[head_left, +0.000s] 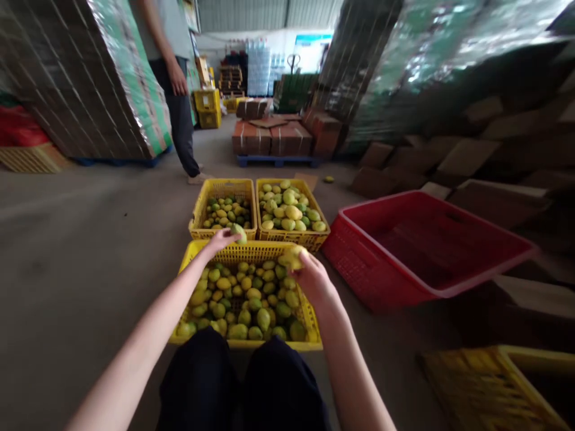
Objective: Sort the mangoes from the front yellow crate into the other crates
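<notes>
A pale green lemon [239, 233] is gripped by the fingers of my left hand [221, 239], close to the front rim of the back-left yellow crate [194, 220]. My right hand [315, 280] is closed round a yellow lemon [291, 257] above the far right corner of the large yellow crate [245, 345] at my knees. Many green and yellow lemons [254, 293] lie in that large crate. Smaller, greener lemons fill part of the back-left crate. Bigger, mostly yellow lemons [293, 212] are heaped in the back-right yellow crate [324, 230].
A red crate [354, 263] stands tilted at the right, near flattened cardboard [471, 152]. Another yellow crate [467, 383] is at lower right. A person [177, 102] stands at back left. Boxes on a blue pallet [278, 160] and wrapped stacks [67, 72] stand behind.
</notes>
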`<act>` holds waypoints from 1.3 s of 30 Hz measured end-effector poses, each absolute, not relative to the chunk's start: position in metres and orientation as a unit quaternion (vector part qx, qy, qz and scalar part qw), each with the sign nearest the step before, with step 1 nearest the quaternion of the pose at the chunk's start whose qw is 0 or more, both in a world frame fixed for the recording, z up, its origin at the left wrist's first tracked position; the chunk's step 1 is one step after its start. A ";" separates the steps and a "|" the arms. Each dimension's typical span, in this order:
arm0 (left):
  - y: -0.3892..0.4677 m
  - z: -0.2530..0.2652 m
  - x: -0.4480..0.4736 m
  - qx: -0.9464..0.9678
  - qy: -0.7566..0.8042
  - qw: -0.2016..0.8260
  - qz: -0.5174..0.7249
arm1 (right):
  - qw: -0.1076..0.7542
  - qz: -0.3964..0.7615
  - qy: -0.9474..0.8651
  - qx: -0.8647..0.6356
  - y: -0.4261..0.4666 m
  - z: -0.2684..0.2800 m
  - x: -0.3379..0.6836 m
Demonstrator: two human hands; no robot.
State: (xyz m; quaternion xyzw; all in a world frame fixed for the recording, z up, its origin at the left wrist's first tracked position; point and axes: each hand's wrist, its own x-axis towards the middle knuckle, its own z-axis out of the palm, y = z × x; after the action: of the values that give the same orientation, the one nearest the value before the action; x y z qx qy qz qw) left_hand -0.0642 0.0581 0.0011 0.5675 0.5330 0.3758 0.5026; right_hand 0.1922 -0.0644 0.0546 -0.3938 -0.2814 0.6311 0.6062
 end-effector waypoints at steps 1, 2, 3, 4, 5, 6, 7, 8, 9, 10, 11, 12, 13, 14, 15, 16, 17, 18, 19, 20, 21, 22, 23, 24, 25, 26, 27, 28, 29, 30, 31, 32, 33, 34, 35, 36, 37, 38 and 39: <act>0.061 0.031 -0.064 0.555 0.507 0.508 0.420 | 0.633 0.617 -0.293 -0.364 -0.050 0.081 0.183; 0.059 0.060 -0.062 0.538 0.475 0.517 0.467 | 0.654 0.606 -0.303 -0.337 -0.039 0.107 0.174; 0.054 0.087 -0.060 0.519 0.437 0.526 0.513 | 0.667 0.600 -0.314 -0.311 -0.030 0.129 0.165; 0.045 0.109 -0.058 0.501 0.400 0.531 0.554 | 0.675 0.596 -0.326 -0.287 -0.025 0.146 0.156; 0.033 0.126 -0.056 0.483 0.367 0.534 0.589 | 0.679 0.594 -0.339 -0.266 -0.022 0.158 0.147; 0.021 0.138 -0.053 0.468 0.341 0.535 0.616 | 0.681 0.592 -0.351 -0.250 -0.022 0.164 0.139; 0.007 0.145 -0.050 0.456 0.325 0.534 0.634 | 0.684 0.587 -0.361 -0.238 -0.025 0.164 0.130; -0.005 0.145 -0.047 0.440 0.317 0.535 0.648 | 0.687 0.582 -0.368 -0.234 -0.028 0.159 0.123; -0.017 0.141 -0.044 0.419 0.314 0.539 0.660 | 0.690 0.575 -0.369 -0.239 -0.034 0.151 0.115; -0.027 0.132 -0.041 0.392 0.316 0.542 0.673 | 0.692 0.570 -0.366 -0.250 -0.039 0.140 0.109; -0.034 0.121 -0.039 0.362 0.323 0.544 0.685 | 0.693 0.567 -0.355 -0.268 -0.045 0.128 0.103; -0.040 0.109 -0.036 0.329 0.337 0.541 0.696 | 0.693 0.565 -0.340 -0.291 -0.051 0.117 0.098; -0.045 0.096 -0.034 0.296 0.356 0.536 0.706 | 0.691 0.564 -0.324 -0.315 -0.056 0.108 0.094; -0.048 0.085 -0.033 0.268 0.376 0.529 0.712 | 0.689 0.562 -0.312 -0.334 -0.061 0.101 0.092; -0.050 0.076 -0.033 0.252 0.395 0.523 0.713 | 0.686 0.561 -0.308 -0.345 -0.063 0.097 0.090; -0.051 0.071 -0.034 0.251 0.408 0.517 0.709 | 0.683 0.563 -0.309 -0.348 -0.065 0.095 0.091; -0.052 0.068 -0.035 0.266 0.417 0.511 0.703 | 0.680 0.568 -0.311 -0.343 -0.065 0.094 0.092; -0.053 0.068 -0.036 0.294 0.420 0.504 0.695 | 0.677 0.575 -0.311 -0.337 -0.064 0.095 0.094; -0.053 0.069 -0.038 0.327 0.417 0.496 0.687 | 0.672 0.584 -0.309 -0.334 -0.062 0.095 0.096; -0.054 0.071 -0.040 0.358 0.414 0.486 0.681 | 0.666 0.593 -0.302 -0.335 -0.060 0.094 0.098; -0.055 0.074 -0.042 0.382 0.411 0.475 0.677 | 0.662 0.602 -0.295 -0.337 -0.057 0.094 0.100; -0.056 0.076 -0.044 0.398 0.409 0.464 0.677 | 0.657 0.609 -0.290 -0.336 -0.055 0.092 0.102; -0.057 0.078 -0.044 0.407 0.405 0.456 0.680 | 0.657 0.614 -0.287 -0.330 -0.053 0.090 0.103; -0.057 0.079 -0.045 0.411 0.399 0.447 0.687 | 0.660 0.617 -0.287 -0.318 -0.052 0.089 0.103; -0.058 0.079 -0.044 0.412 0.390 0.440 0.696 | 0.669 0.616 -0.287 -0.301 -0.052 0.087 0.103; -0.058 0.079 -0.044 0.413 0.381 0.435 0.704 | 0.681 0.612 -0.287 -0.282 -0.052 0.086 0.102; -0.059 0.079 -0.043 0.416 0.371 0.431 0.710 | 0.693 0.605 -0.289 -0.264 -0.053 0.086 0.101; -0.059 0.079 -0.042 0.421 0.361 0.428 0.714 | 0.703 0.597 -0.294 -0.251 -0.054 0.086 0.100; -0.059 0.079 -0.040 0.427 0.351 0.425 0.717 | 0.707 0.591 -0.303 -0.242 -0.056 0.087 0.100; -0.060 0.079 -0.039 0.431 0.342 0.421 0.721 | 0.705 0.587 -0.318 -0.238 -0.057 0.088 0.100; -0.060 0.080 -0.038 0.433 0.334 0.418 0.725 | 0.699 0.586 -0.335 -0.237 -0.057 0.089 0.100; -0.060 0.081 -0.037 0.436 0.326 0.416 0.728 | 0.691 0.584 -0.350 -0.242 -0.058 0.090 0.101; -0.060 0.082 -0.037 0.438 0.322 0.415 0.729 | 0.686 0.580 -0.362 -0.250 -0.059 0.091 0.102; -0.060 0.083 -0.036 0.439 0.324 0.414 0.729 | 0.683 0.571 -0.372 -0.263 -0.059 0.091 0.102; -0.060 0.085 -0.036 0.440 0.328 0.413 0.727 | 0.682 0.557 -0.382 -0.279 -0.060 0.092 0.103; -0.061 0.086 -0.036 0.440 0.334 0.410 0.725 | 0.682 0.539 -0.396 -0.296 -0.060 0.093 0.102; -0.061 0.087 -0.036 0.440 0.340 0.407 0.725 | 0.680 0.519 -0.414 -0.311 -0.061 0.094 0.102; -0.062 0.089 -0.037 0.438 0.344 0.403 0.726 | 0.677 0.501 -0.435 -0.320 -0.062 0.095 0.101; -0.064 0.090 -0.037 0.440 0.347 0.398 0.727 | 0.674 0.484 -0.455 -0.323 -0.063 0.097 0.099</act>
State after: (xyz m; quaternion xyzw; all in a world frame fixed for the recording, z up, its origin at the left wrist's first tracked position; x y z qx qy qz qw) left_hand -0.0373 -0.0636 0.0898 0.4400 0.3468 0.7265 0.3978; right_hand 0.0990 -0.0634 0.0967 -0.3232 -0.4550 0.4839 0.6740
